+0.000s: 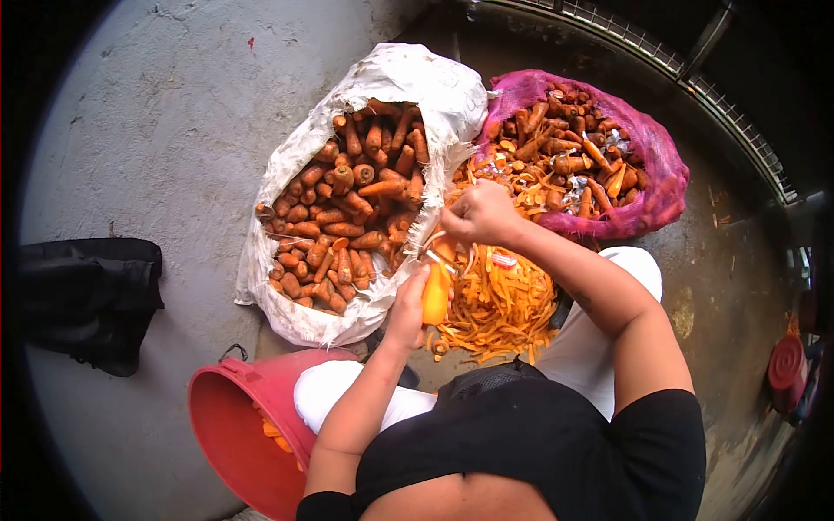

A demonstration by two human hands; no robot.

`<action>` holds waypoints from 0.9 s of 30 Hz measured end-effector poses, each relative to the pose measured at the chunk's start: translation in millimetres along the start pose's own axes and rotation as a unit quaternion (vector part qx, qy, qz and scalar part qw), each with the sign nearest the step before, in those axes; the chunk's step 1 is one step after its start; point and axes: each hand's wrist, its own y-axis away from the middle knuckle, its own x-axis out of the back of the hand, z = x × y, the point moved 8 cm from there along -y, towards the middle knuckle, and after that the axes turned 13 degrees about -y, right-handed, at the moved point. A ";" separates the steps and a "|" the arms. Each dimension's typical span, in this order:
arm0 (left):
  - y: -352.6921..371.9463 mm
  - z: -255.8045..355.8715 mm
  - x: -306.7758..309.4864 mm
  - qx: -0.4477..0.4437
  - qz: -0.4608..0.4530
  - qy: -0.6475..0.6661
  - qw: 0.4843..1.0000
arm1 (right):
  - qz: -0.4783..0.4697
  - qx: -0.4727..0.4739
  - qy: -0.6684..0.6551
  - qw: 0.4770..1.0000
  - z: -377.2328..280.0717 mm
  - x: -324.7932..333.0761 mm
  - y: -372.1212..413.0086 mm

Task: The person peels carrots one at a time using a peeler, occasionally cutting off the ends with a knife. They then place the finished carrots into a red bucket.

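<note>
My left hand (407, 310) is wrapped round a carrot (436, 295), whose visible side is bright orange and peeled. Just above it, my right hand (481, 213) is closed in a fist; what sits inside its fingers is hidden. A small pale strip shows at the carrot's upper end, too blurred to name. Beneath and beside both hands lies a heap of orange peel strips (504, 300). To the left, a white woven sack (291, 165) gapes open, full of unpeeled carrots (343, 178).
A pink mesh sack (665, 165) at upper right holds carrot pieces, peelings and scraps of plastic. By my left leg, a red bucket (248, 460) lies tipped, with some orange pieces inside. Black cloth (87, 295) is at far left. A red round object (786, 363) stands at far right.
</note>
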 end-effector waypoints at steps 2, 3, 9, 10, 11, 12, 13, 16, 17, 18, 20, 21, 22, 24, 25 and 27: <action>8.2 13.2 -9.8 -0.046 -0.021 -0.051 0.997 | -0.003 -0.046 0.048 0.998 21.0 10.8 -6.9; 10.4 13.5 -12.9 -0.054 -0.033 -0.079 0.995 | -0.011 -0.084 0.048 0.995 26.0 19.7 -9.7; 28.6 27.1 -16.9 -0.109 -0.047 -0.099 0.988 | -0.024 -0.214 0.220 0.951 89.5 58.4 -6.0; 27.6 27.6 -15.8 -0.108 -0.051 -0.098 0.988 | -0.004 -0.202 0.227 0.953 87.4 59.1 -6.8; 25.1 28.9 -14.1 -0.109 -0.053 -0.096 0.988 | 0.001 -0.213 0.183 0.960 88.4 54.6 -5.7; 22.6 30.6 -12.6 -0.110 -0.054 -0.094 0.988 | 0.007 -0.223 0.138 0.965 76.5 51.3 -7.5; 20.0 30.4 -13.4 -0.100 -0.063 -0.069 0.991 | 0.014 -0.217 0.102 0.971 63.6 48.9 -10.2; 12.6 28.6 -17.0 -0.077 -0.089 -0.012 0.993 | 0.077 -0.131 -0.044 0.987 22.9 47.9 -14.2; 9.7 26.1 -16.5 -0.070 -0.094 -0.001 0.993 | 0.057 -0.087 -0.042 0.994 16.1 41.6 -15.6; 6.7 24.0 -15.9 -0.063 -0.098 0.008 0.993 | 0.024 -0.098 -0.067 0.993 7.9 33.9 -14.1; 1.3 17.9 -10.4 -0.051 -0.085 0.078 0.992 | 0.042 0.082 -0.002 0.996 -25.1 24.1 -5.9; -3.6 14.5 -7.8 -0.038 -0.103 0.120 0.987 | 0.025 0.085 -0.023 0.996 -37.1 19.2 -0.6; -5.8 16.3 -9.5 -0.025 -0.121 0.163 0.979 | 0.008 0.087 -0.044 0.995 -48.4 14.5 4.7; -15.0 5.6 -2.9 0.040 -0.019 0.189 0.981 | 0.003 0.164 -0.033 0.986 -62.6 1.2 15.0; -16.2 6.3 -4.6 0.043 -0.024 0.190 0.981 | -0.001 0.171 -0.028 0.985 -65.2 -0.9 16.5; -19.0 2.9 -7.1 0.050 -0.039 0.197 0.978 | -0.004 0.181 -0.027 0.983 -67.7 -2.4 19.5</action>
